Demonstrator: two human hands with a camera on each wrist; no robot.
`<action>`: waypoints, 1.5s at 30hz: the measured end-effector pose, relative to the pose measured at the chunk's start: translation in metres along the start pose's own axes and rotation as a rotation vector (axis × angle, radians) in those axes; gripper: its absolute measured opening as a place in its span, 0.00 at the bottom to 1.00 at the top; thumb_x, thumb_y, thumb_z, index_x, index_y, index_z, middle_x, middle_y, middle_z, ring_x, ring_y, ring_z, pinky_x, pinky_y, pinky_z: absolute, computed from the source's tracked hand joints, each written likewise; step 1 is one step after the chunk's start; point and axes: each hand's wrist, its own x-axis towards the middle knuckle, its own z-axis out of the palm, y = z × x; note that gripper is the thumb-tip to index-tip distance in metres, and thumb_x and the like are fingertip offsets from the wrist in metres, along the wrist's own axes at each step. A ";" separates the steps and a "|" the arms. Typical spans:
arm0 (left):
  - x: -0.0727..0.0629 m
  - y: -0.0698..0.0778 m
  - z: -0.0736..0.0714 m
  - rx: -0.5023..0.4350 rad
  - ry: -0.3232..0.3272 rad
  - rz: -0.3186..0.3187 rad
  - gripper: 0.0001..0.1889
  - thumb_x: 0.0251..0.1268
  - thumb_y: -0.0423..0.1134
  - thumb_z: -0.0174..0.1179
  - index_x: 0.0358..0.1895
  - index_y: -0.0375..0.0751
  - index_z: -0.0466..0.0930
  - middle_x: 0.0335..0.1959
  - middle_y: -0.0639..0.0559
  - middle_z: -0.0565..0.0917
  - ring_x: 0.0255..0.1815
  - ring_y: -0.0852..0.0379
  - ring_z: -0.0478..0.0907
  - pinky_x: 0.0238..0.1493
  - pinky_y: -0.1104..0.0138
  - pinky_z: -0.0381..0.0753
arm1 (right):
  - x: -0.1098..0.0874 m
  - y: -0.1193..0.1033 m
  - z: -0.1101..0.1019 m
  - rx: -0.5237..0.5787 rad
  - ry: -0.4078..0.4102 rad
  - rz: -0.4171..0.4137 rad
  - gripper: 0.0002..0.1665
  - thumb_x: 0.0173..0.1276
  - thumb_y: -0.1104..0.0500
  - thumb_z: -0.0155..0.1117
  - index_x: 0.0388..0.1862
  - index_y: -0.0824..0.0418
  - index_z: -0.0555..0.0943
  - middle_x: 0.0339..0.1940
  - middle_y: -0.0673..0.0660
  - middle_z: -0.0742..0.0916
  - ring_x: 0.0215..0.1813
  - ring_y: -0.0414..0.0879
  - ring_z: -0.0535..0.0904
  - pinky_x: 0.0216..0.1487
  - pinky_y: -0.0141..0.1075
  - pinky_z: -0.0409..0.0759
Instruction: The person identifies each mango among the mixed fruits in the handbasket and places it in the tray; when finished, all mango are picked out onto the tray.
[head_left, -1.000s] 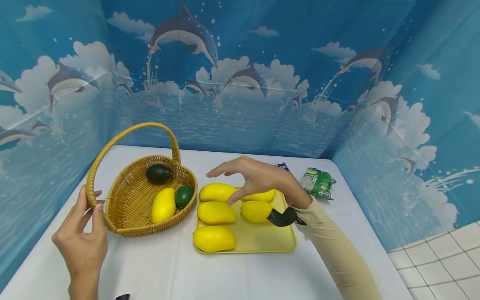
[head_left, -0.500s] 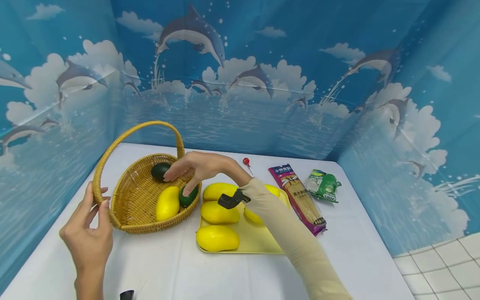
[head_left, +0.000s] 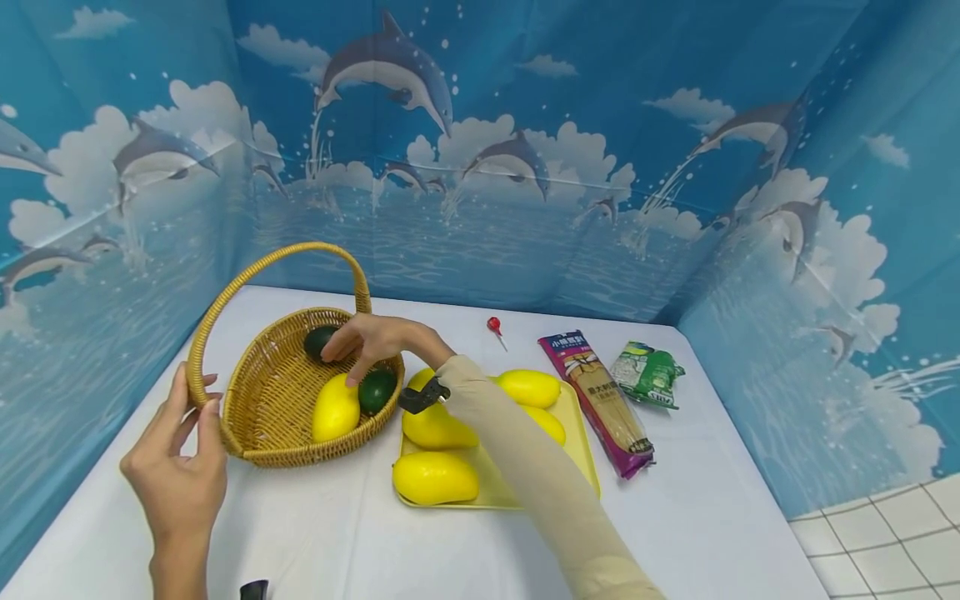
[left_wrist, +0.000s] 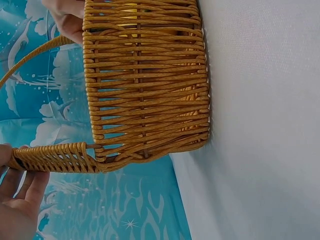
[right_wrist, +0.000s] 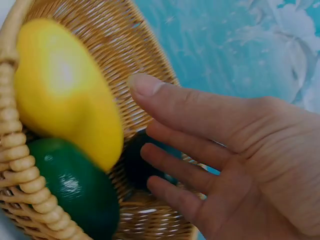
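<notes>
A wicker basket (head_left: 247, 457) stands at the left of the table, its tall handle (head_left: 197, 350) pinched between thumb and fingers of my left hand (head_left: 180, 475). Inside lie a yellow mango (head_left: 335, 410), a dark green avocado (head_left: 377, 392) beside it, and a darker avocado (head_left: 317, 342) near the back wall. My right hand (head_left: 378, 336) reaches over the basket's right rim, thumb spread from the fingers. In the right wrist view its fingertips overlap the darker avocado (right_wrist: 137, 162), and the thumb points toward the mango (right_wrist: 65, 85); nothing is gripped there.
A yellow tray (head_left: 495, 492) holding several mangoes (head_left: 435, 477) sits right of the basket, partly under my right sleeve. Beyond it lie a red lollipop (head_left: 493, 324), a packet of noodles (head_left: 600, 400) and a green snack bag (head_left: 647, 373). Dolphin-print curtains enclose the table.
My right hand has moved left from above the tray into the basket, then slightly lower. My left hand keeps its hold on the handle. The view has shifted slightly.
</notes>
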 end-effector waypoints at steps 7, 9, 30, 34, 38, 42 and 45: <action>0.000 -0.001 0.000 -0.001 0.008 -0.006 0.35 0.73 0.19 0.62 0.79 0.45 0.71 0.60 0.29 0.86 0.60 0.71 0.84 0.63 0.77 0.82 | 0.015 0.009 0.009 -0.092 -0.006 0.133 0.39 0.67 0.65 0.80 0.76 0.66 0.77 0.75 0.58 0.82 0.76 0.48 0.77 0.71 0.27 0.79; 0.000 -0.001 0.000 -0.004 0.012 -0.010 0.35 0.72 0.19 0.62 0.79 0.46 0.71 0.60 0.30 0.86 0.60 0.70 0.84 0.63 0.77 0.82 | 0.018 0.012 0.011 -0.084 -0.006 0.150 0.40 0.67 0.65 0.81 0.76 0.65 0.77 0.75 0.58 0.82 0.75 0.47 0.78 0.69 0.25 0.79; 0.000 0.002 0.001 0.001 0.014 -0.009 0.34 0.74 0.20 0.62 0.79 0.46 0.71 0.60 0.31 0.86 0.61 0.70 0.84 0.63 0.76 0.82 | 0.020 0.013 0.018 -0.138 0.006 0.122 0.36 0.64 0.66 0.82 0.72 0.58 0.84 0.68 0.51 0.87 0.63 0.37 0.83 0.57 0.21 0.83; 0.000 0.003 0.002 -0.023 0.039 -0.008 0.35 0.71 0.18 0.62 0.78 0.46 0.73 0.59 0.37 0.88 0.59 0.67 0.85 0.62 0.76 0.83 | 0.019 0.012 0.018 -0.134 0.007 0.111 0.36 0.64 0.66 0.82 0.71 0.60 0.84 0.67 0.52 0.88 0.60 0.39 0.84 0.56 0.21 0.84; -0.001 0.003 0.003 -0.039 0.055 -0.009 0.35 0.70 0.17 0.63 0.77 0.47 0.75 0.58 0.41 0.88 0.59 0.65 0.86 0.61 0.77 0.84 | 0.017 0.010 0.017 -0.142 -0.002 0.092 0.36 0.64 0.66 0.82 0.72 0.62 0.82 0.66 0.54 0.88 0.61 0.41 0.84 0.57 0.21 0.83; -0.001 0.003 0.004 -0.052 0.072 -0.015 0.35 0.69 0.16 0.63 0.76 0.47 0.76 0.58 0.40 0.89 0.58 0.65 0.86 0.60 0.77 0.84 | 0.016 0.010 0.014 -0.172 -0.008 0.076 0.37 0.65 0.63 0.82 0.73 0.62 0.82 0.64 0.55 0.88 0.60 0.42 0.83 0.56 0.23 0.84; -0.002 0.004 0.005 -0.057 0.079 -0.015 0.36 0.68 0.16 0.64 0.75 0.47 0.77 0.57 0.40 0.89 0.58 0.64 0.86 0.60 0.77 0.84 | 0.015 0.010 0.013 -0.189 -0.016 0.064 0.35 0.66 0.61 0.82 0.72 0.62 0.82 0.62 0.54 0.89 0.57 0.43 0.84 0.54 0.24 0.85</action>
